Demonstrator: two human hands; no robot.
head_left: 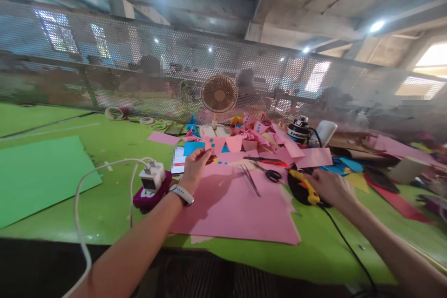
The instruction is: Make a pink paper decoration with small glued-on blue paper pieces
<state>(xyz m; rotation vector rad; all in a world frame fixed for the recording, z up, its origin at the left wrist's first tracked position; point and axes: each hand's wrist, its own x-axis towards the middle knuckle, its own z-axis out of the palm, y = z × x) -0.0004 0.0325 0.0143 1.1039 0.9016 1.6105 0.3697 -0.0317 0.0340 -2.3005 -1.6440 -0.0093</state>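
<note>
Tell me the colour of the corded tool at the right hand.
The corded tool is yellow, showing best in the head view.

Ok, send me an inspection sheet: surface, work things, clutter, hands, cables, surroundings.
Surface: green table, pink sheets on it.
Work things: paper piece with blue squares; yellow glue gun; tweezers and scissors on the sheets.
Clutter: pink scraps heaped by the fan.
Hands: left hand pinches the paper piece; right hand at the glue gun, grip unclear.
Cables: white cable from the charger; black cable near the glue gun.
Surroundings: mesh partition behind the table.
</note>
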